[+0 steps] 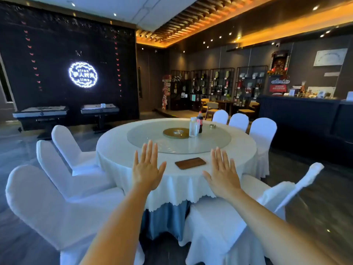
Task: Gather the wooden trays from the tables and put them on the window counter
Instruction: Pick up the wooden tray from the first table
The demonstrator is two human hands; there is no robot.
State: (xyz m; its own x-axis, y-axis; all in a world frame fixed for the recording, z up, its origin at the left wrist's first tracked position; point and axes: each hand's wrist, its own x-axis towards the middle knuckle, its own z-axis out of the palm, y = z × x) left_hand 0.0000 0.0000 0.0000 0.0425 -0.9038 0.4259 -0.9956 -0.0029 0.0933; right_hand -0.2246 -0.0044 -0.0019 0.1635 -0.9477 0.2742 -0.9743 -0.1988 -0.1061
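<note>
Head view, the only one I have: both arms reach forward over the near edge of a round tabletop draped in a white cloth. My left hand is spread flat, fingers extended and apart, palm facing down and away, holding nothing. My right hand is in the same attitude, fully open and empty. One wooden tray, dark brown, rectangular with rounded corners, lies flat on the cloth between the two hands, nearer the right one, just short of the glass turntable. Neither hand touches it, as far as I can tell. On the turntable I note a gold centre disc, a clear plastic bottle and a dark cola bottle standing upright just beside each other, and a small object farther right that is too small to identify. White-covered chairs ring the tabletop, two of them directly below my arms. Against the dark back wall hangs a lit round sign. To the right runs a dark bar counter with display shelves behind it.
</note>
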